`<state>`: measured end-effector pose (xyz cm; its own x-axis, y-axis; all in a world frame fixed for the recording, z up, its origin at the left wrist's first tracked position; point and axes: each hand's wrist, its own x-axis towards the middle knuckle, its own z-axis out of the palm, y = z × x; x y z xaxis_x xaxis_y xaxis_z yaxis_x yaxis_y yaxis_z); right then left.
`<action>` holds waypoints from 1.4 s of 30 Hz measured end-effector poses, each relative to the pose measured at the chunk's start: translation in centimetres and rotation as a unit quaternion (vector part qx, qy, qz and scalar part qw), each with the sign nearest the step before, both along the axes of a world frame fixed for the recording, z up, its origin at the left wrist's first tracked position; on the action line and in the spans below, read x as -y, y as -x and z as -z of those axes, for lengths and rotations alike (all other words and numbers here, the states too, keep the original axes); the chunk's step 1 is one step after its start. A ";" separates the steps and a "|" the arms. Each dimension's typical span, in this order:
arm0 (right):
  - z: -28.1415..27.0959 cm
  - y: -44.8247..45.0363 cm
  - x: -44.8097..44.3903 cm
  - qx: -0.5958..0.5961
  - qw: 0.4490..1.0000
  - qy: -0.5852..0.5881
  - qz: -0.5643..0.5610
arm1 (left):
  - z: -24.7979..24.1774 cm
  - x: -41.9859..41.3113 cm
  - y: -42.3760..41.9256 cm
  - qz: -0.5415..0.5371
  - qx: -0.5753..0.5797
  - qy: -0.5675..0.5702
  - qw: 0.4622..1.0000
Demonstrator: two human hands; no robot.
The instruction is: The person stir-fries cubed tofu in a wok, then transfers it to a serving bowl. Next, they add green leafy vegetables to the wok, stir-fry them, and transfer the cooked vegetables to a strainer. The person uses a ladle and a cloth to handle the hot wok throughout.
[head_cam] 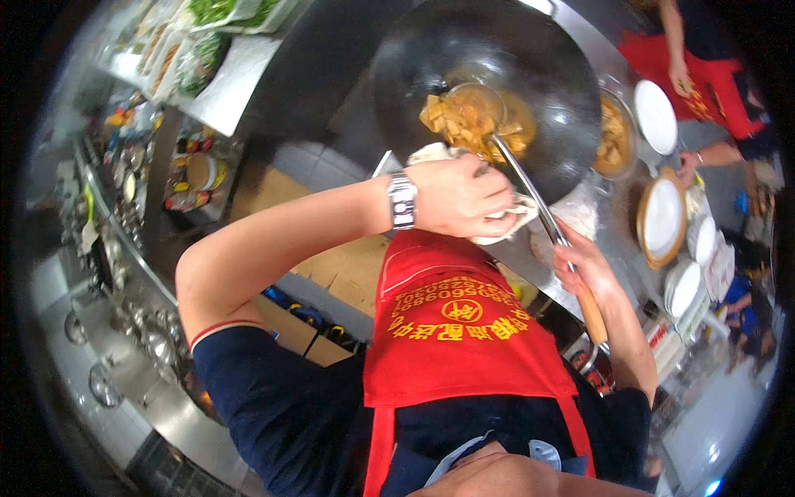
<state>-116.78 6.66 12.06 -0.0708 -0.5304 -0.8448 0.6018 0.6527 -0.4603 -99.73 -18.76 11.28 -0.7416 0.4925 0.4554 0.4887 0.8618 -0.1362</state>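
Observation:
My left hand (459, 197), with a metal-banded watch (402, 200) on its wrist, grips a pale folded cloth (430, 153) at the near edge of a large dark wok (549, 87). My right hand (587, 258) is closed around the handle of a metal ladle (528, 180), where the steel shaft meets a wooden grip (591, 314). The ladle's round bowl rests among chunky pieces of food (456, 124) in orange-brown liquid at the wok's middle. The wok edge under the cloth is hidden.
Right of the wok stand a bowl of similar food (613, 136), a white plate (656, 117), a brown-rimmed oval dish (662, 217) and stacked white bowls (683, 289). People in red aprons (708, 74) are at the upper right. Trays of greens (233, 12) and a bottle shelf (199, 171) are on the left.

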 end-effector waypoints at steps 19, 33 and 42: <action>-0.5 -1.8 -3.5 0.316 0.926 0.111 0.173 | 1.3 -3.6 -8.1 -0.378 0.067 -0.237 0.893; -6.9 3.8 -13.5 0.070 0.929 0.142 0.334 | 28.7 -14.1 -31.9 -0.716 0.227 -0.593 0.290; 5.9 7.5 -14.6 -0.378 0.916 -0.059 0.117 | 30.1 -15.5 -29.6 -0.635 0.210 -0.690 0.278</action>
